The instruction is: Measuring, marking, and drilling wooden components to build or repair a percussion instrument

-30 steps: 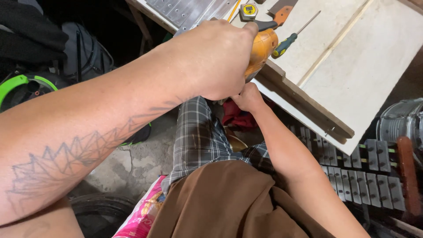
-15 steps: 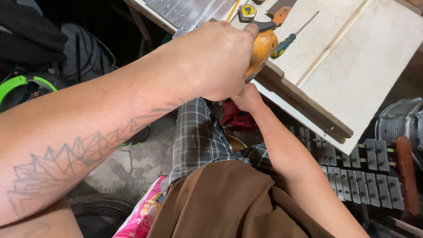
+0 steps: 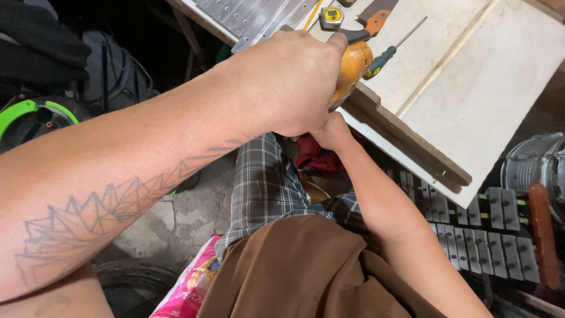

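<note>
Both your hands on the rounded orange tool at the board's edge

Your left hand (image 3: 291, 79) is wrapped tight over the top of the rounded orange plastic-bodied tool (image 3: 351, 68), w/ your right hand (image 3: 331, 132) pressed just under it, its grip hidden so can't tell; tool sits against the near edge of the white wooden board (image 3: 488, 88), near a yellow tape measure (image 3: 331, 16) & a green-handled screwdriver (image 3: 385, 54)

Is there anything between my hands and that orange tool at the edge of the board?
Nothing visible. The left hand is wrapped directly over the orange tool, and the right hand sits just under it at the edge of the white board. Whether the right hand touches the tool is hidden by the left.
</note>
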